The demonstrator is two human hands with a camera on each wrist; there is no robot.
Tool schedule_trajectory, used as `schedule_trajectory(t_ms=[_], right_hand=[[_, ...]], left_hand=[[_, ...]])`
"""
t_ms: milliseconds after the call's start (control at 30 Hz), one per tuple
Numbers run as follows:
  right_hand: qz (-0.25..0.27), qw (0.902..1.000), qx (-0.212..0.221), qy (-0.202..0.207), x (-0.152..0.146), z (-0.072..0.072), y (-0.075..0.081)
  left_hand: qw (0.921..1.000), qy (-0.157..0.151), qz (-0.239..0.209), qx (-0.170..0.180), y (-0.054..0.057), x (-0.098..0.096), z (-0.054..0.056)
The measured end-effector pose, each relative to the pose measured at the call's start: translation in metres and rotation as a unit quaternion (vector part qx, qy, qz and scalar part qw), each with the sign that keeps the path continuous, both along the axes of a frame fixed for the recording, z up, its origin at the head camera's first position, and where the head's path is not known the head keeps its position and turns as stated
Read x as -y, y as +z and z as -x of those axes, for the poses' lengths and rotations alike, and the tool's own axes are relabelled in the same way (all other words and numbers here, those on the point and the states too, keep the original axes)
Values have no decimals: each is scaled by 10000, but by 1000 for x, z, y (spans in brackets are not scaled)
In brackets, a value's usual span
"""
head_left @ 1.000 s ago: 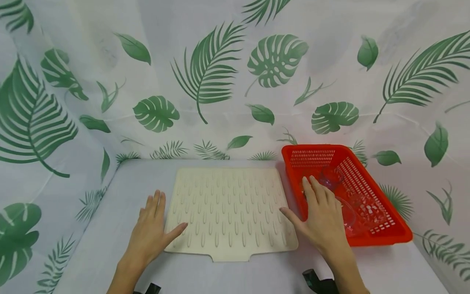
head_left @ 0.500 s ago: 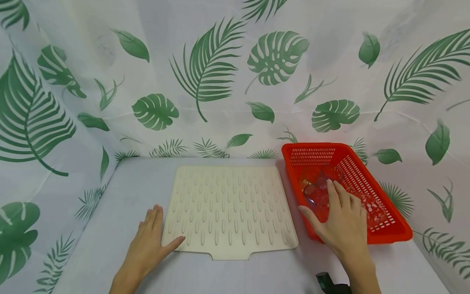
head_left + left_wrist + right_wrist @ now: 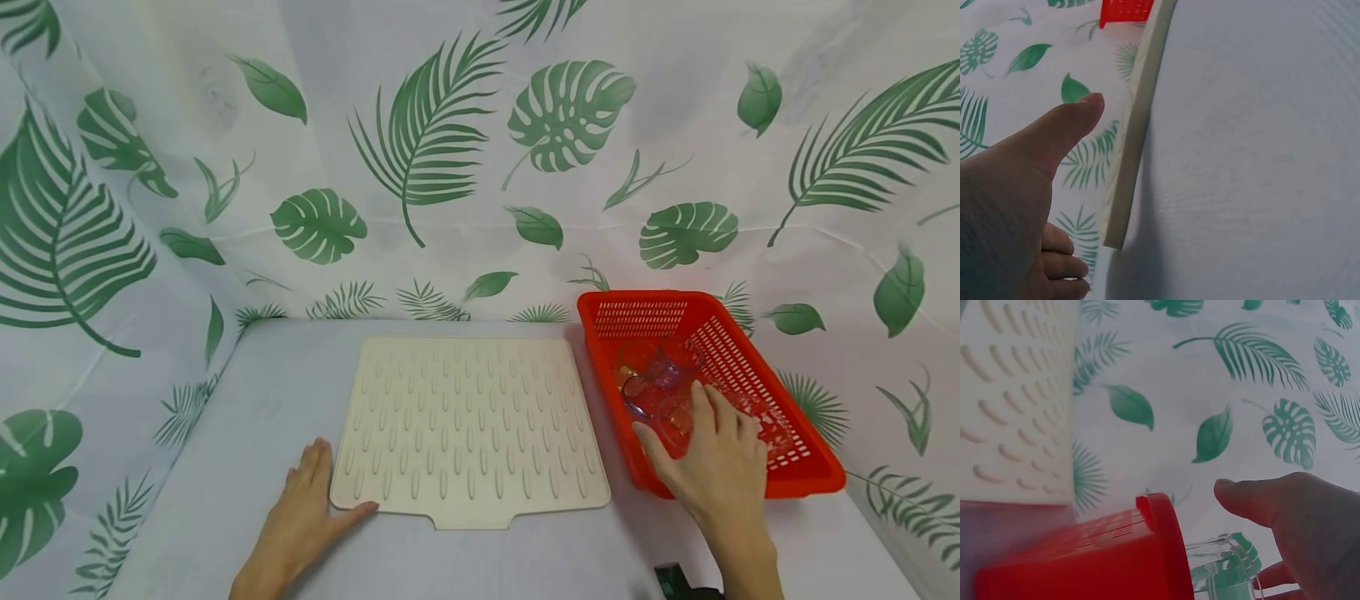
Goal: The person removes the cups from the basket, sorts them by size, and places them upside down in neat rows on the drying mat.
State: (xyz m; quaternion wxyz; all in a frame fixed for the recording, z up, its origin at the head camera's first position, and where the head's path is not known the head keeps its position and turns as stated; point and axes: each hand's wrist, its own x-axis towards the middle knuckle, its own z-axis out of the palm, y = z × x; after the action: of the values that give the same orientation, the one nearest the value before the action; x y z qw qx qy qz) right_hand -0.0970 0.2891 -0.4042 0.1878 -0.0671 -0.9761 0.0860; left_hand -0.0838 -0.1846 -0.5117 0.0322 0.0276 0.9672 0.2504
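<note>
A cream drying board with rows of raised oval ridges lies flat on the table. My left hand is beside its near left corner, fingers straight and thumb spread towards the edge. In the left wrist view, the thumb appears a little apart from the board's side. My right hand hovers over the near part of a red plastic basket, thumb and fingers spread and slightly bent. Several clear glasses lie inside. In the right wrist view, a clear glass shows between the basket rim and my fingers, the thumb apart from it.
Behind the table hangs a white cloth printed with green leaves. The basket stands just right of the board, its perforated walls higher than the board. A black camera mount sits at my right wrist.
My right hand has moved right and nearer to me across the basket, uncovering glasses on its left side. My left hand has slid slightly down along the board's left edge.
</note>
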Motion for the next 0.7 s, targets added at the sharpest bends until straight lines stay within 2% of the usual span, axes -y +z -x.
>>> schedule_trajectory(t_ms=[133,300,467,600,700], right_hand=[[24,10000,44,-67,-1,1,-3],[31,9999,-130,-22,0,1,-5],[162,9996,-226,44,1,1,-6],[511,9987,-65,2,2,2,-7],[833,9962,211,-100,3,2,-7]], left_hand=[[10000,-48,-20,43,-5,0,0],[9999,-103,23,71,-10,1,-1],[9997,-160,191,-60,-11,1,-1],[9991,-199,300,-210,-11,0,-2],[9988,-232,329,-261,-11,-1,-2]])
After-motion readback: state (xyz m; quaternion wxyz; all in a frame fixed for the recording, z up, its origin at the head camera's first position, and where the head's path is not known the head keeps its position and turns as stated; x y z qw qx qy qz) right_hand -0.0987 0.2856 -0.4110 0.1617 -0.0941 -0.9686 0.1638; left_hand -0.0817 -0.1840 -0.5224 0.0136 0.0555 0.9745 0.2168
